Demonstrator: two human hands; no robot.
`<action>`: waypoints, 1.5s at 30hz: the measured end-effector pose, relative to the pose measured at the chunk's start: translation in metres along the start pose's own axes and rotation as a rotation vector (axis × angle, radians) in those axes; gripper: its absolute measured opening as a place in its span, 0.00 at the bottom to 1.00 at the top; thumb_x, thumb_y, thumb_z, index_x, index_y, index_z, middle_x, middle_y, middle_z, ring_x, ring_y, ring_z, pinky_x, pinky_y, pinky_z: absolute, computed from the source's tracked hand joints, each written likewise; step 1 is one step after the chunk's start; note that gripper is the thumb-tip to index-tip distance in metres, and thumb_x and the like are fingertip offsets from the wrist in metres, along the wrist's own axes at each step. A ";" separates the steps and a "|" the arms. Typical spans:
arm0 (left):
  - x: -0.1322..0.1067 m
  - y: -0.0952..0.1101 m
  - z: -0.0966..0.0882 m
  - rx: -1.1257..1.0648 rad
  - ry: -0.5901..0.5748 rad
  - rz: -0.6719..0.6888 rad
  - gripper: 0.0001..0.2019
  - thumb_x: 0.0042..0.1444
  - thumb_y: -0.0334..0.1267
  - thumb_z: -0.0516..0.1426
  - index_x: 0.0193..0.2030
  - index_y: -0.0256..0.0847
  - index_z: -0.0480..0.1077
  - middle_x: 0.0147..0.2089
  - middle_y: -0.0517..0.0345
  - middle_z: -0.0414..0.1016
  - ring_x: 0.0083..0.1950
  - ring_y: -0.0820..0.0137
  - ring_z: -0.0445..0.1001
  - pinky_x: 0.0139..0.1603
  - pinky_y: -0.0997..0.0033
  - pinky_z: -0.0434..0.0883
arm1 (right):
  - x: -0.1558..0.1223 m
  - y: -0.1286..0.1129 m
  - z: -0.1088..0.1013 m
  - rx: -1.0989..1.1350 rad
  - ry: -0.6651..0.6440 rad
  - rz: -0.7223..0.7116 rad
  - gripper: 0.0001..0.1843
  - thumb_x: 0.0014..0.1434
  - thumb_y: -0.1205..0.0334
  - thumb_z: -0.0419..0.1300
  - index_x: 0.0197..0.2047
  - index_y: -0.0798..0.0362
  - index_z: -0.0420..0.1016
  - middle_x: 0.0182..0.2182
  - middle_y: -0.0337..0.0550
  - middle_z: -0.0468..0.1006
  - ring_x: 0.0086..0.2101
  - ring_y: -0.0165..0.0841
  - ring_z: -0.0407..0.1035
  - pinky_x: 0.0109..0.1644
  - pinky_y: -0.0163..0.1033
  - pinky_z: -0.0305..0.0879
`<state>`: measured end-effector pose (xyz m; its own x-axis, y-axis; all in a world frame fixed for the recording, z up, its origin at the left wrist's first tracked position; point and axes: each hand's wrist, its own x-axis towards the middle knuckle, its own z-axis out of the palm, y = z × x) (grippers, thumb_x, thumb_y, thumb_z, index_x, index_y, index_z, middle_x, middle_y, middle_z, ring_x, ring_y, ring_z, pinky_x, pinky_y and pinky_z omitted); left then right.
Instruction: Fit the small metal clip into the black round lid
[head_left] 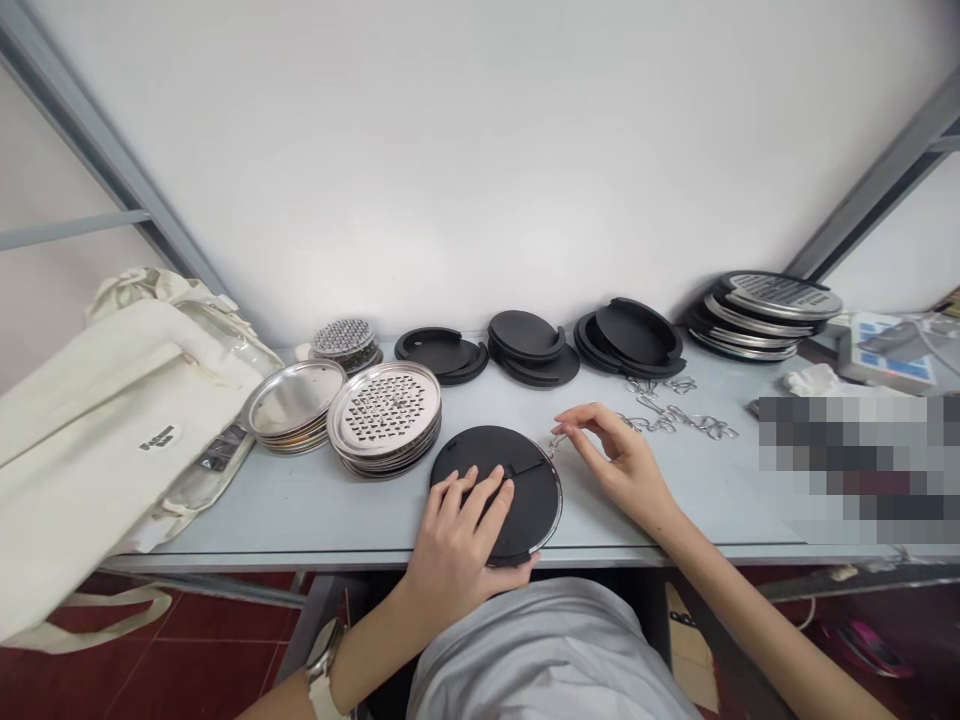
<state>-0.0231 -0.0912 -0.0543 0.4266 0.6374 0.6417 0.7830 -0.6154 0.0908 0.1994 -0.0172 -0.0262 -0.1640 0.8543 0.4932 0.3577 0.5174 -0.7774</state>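
At the table's front edge lies a black round disc (pixel 491 500) with a shiny metal rim on its right side. Across its top spread the fingers of my left hand (pixel 465 530), while the thumb grips the near rim. Between thumb and index finger, my right hand (pixel 619 465) pinches a small bent-wire clip (pixel 555 442) at the disc's upper right edge. More wire clips (pixel 675 420) lie loose just beyond my right hand. Close to the left of the disc stands a stack of round metal grater plates (pixel 386 410).
Plain metal discs (pixel 296 400) and a smaller grater stack (pixel 343 340) stand left, beside a cream bag (pixel 127 420). Along the wall are black round holders (pixel 442 352), (pixel 525 335), (pixel 637 335) and a stack of assembled discs (pixel 772 310). A blue-white box (pixel 889 350) sits far right.
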 end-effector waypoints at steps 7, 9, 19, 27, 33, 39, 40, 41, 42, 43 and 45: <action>0.000 0.000 0.000 -0.009 -0.004 -0.003 0.27 0.55 0.48 0.58 0.59 0.36 0.67 0.60 0.51 0.70 0.58 0.54 0.67 0.60 0.54 0.60 | -0.001 0.003 0.002 0.133 0.012 0.080 0.07 0.66 0.58 0.54 0.47 0.47 0.67 0.37 0.38 0.67 0.29 0.29 0.69 0.36 0.38 0.65; 0.000 0.000 0.001 -0.007 0.000 -0.004 0.27 0.55 0.48 0.59 0.59 0.36 0.67 0.60 0.51 0.70 0.58 0.54 0.67 0.60 0.54 0.60 | -0.001 0.003 0.003 0.119 -0.044 0.089 0.08 0.66 0.58 0.55 0.47 0.48 0.66 0.34 0.37 0.68 0.29 0.29 0.68 0.35 0.38 0.64; -0.001 0.001 0.001 -0.006 0.003 -0.003 0.28 0.55 0.49 0.59 0.59 0.36 0.67 0.60 0.51 0.70 0.58 0.54 0.67 0.60 0.53 0.60 | 0.001 0.009 0.006 -0.036 -0.129 0.075 0.11 0.62 0.56 0.60 0.30 0.50 0.69 0.31 0.42 0.71 0.34 0.35 0.66 0.37 0.41 0.63; 0.000 0.000 0.001 -0.011 0.001 -0.003 0.28 0.55 0.49 0.59 0.59 0.36 0.67 0.60 0.51 0.70 0.58 0.54 0.66 0.60 0.53 0.60 | 0.001 0.000 0.008 -0.114 -0.156 0.067 0.11 0.63 0.57 0.59 0.29 0.50 0.69 0.31 0.41 0.71 0.33 0.35 0.66 0.37 0.40 0.63; 0.000 0.001 0.000 -0.002 0.010 -0.001 0.27 0.55 0.48 0.59 0.59 0.36 0.68 0.59 0.51 0.70 0.57 0.54 0.67 0.59 0.53 0.61 | 0.001 -0.007 0.011 -0.119 -0.217 0.088 0.10 0.65 0.57 0.56 0.31 0.50 0.68 0.26 0.37 0.71 0.29 0.33 0.66 0.34 0.37 0.62; 0.001 0.001 0.000 0.010 0.010 0.000 0.27 0.54 0.48 0.59 0.58 0.37 0.68 0.59 0.49 0.71 0.57 0.55 0.68 0.59 0.54 0.61 | 0.000 -0.006 0.010 -0.130 -0.260 0.051 0.08 0.66 0.60 0.53 0.40 0.50 0.72 0.32 0.41 0.73 0.33 0.34 0.69 0.39 0.38 0.65; 0.001 0.001 0.000 0.012 0.010 0.000 0.27 0.54 0.48 0.59 0.58 0.37 0.68 0.58 0.48 0.71 0.57 0.55 0.68 0.59 0.54 0.62 | 0.000 -0.006 0.009 -0.138 -0.271 0.039 0.08 0.66 0.60 0.53 0.41 0.50 0.73 0.33 0.42 0.73 0.33 0.34 0.69 0.39 0.39 0.65; 0.001 0.001 0.000 0.014 0.008 -0.001 0.27 0.53 0.48 0.60 0.58 0.37 0.68 0.58 0.48 0.71 0.57 0.55 0.68 0.59 0.54 0.62 | -0.001 -0.006 0.009 -0.146 -0.280 0.028 0.08 0.66 0.61 0.52 0.41 0.50 0.73 0.33 0.42 0.73 0.33 0.34 0.69 0.39 0.39 0.65; 0.001 0.001 0.000 0.014 0.006 -0.002 0.27 0.53 0.48 0.60 0.58 0.37 0.68 0.58 0.48 0.71 0.57 0.55 0.68 0.59 0.54 0.62 | -0.001 -0.007 0.008 -0.152 -0.288 0.012 0.08 0.66 0.62 0.52 0.42 0.50 0.72 0.32 0.42 0.72 0.33 0.34 0.68 0.38 0.39 0.64; 0.001 0.001 -0.001 0.014 0.004 -0.003 0.27 0.53 0.48 0.59 0.58 0.37 0.68 0.58 0.48 0.71 0.57 0.55 0.68 0.59 0.54 0.62 | -0.001 -0.007 0.008 -0.155 -0.295 -0.003 0.08 0.65 0.63 0.52 0.43 0.50 0.72 0.32 0.41 0.72 0.32 0.34 0.68 0.39 0.39 0.64; 0.001 0.001 -0.001 0.012 0.002 -0.003 0.27 0.54 0.48 0.59 0.58 0.37 0.68 0.58 0.48 0.71 0.57 0.55 0.68 0.59 0.54 0.62 | -0.002 -0.007 0.007 -0.158 -0.300 -0.029 0.08 0.64 0.65 0.52 0.44 0.50 0.71 0.31 0.41 0.71 0.32 0.34 0.67 0.40 0.40 0.65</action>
<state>-0.0222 -0.0920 -0.0533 0.4232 0.6382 0.6431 0.7898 -0.6077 0.0834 0.1906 -0.0225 -0.0242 -0.4309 0.8278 0.3593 0.4827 0.5479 -0.6832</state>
